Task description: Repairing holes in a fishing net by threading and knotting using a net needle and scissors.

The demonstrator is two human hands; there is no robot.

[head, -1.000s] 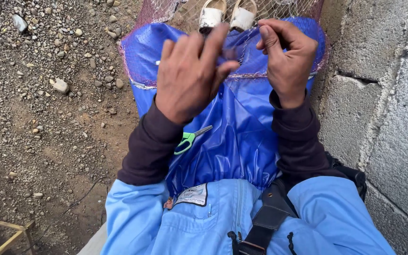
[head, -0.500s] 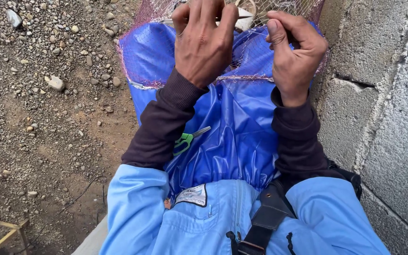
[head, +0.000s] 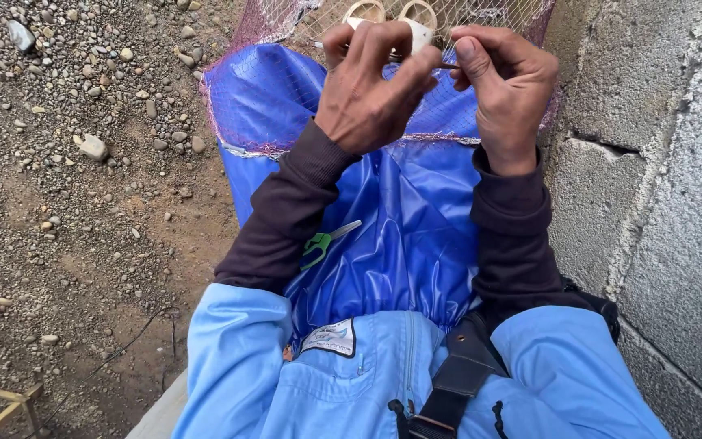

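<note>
Illumination is soft, even daylight with no single evident source; shadows are faint and diffuse, limited to a slight darkening beneath the forearms and in the folds of the blue apron [head: 416, 236], which shows a mild sheen without hard glare. Focus is sharp across the gravel ground [head: 67, 162] and the block wall [head: 660, 203]. Slight motion blur softens the fingers of the left hand [head: 367, 89], and wide-angle stretching appears at the frame edges.

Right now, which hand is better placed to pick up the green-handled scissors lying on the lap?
Probably the left hand. The green-handled scissors lie on the blue apron right beside the left forearm, while the right hand pinches a thin strand at the net, on the far side by the block wall.
</note>
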